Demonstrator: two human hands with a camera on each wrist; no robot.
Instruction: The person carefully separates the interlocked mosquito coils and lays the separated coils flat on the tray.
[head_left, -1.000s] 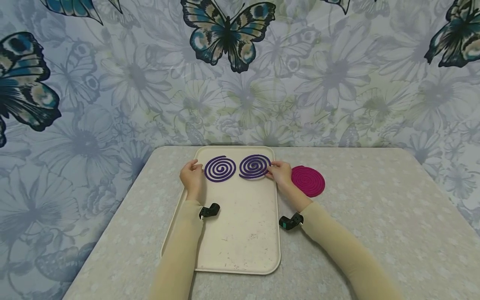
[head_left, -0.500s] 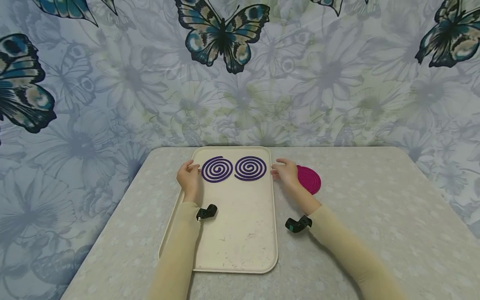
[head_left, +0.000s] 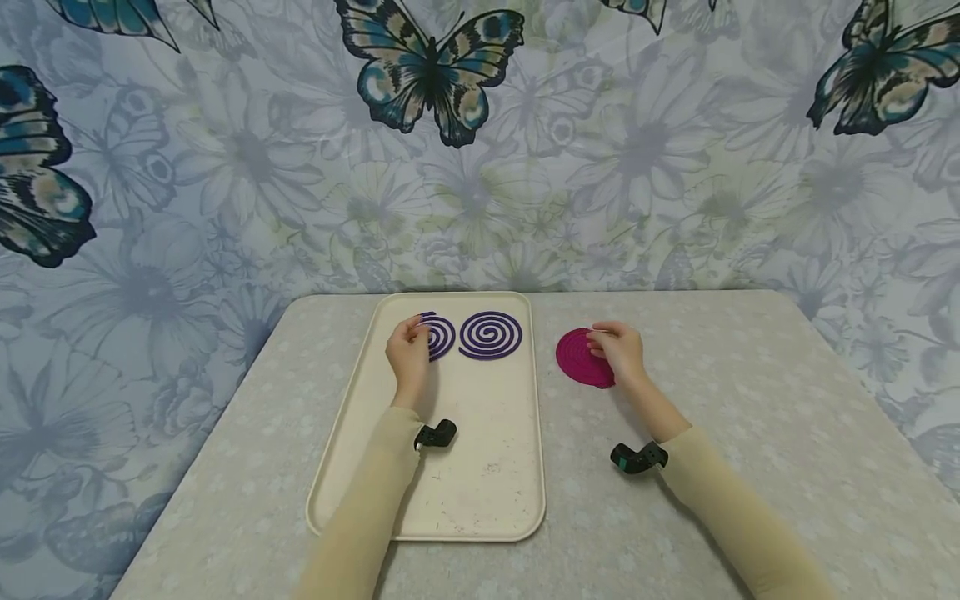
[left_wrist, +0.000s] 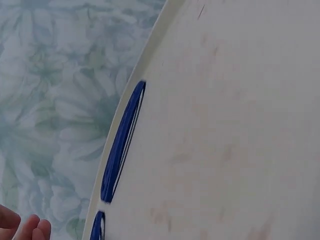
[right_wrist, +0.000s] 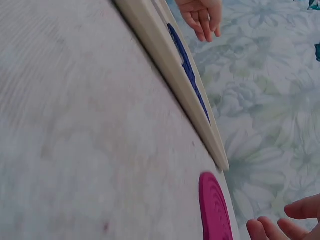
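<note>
Two flat purple spirals, each a thin strand wound with gaps, lie side by side near the far end of a cream tray (head_left: 457, 467). My left hand (head_left: 408, 354) hovers over the left spiral (head_left: 442, 337) and hides part of it; its fingers are loosely bent with nothing seen between them. The right spiral (head_left: 491, 336) is in full view. Right of the tray, a tightly wound magenta coil (head_left: 576, 358) lies on the table. My right hand (head_left: 621, 352) is at its right edge, fingers relaxed. The right wrist view shows those fingertips (right_wrist: 257, 230) apart from the coil (right_wrist: 215, 210).
The grey patterned table (head_left: 675, 533) extends on both sides of the tray. Small dark marks dot the tray's near half. A wall covering with butterflies (head_left: 431, 75) and flowers rises behind the table's far edge. Each wrist carries a black camera (head_left: 639, 457).
My right hand has left the right purple spiral and moved right to the magenta coil. My left hand has moved from the tray's left edge to over the left spiral. The head view has shifted slightly.
</note>
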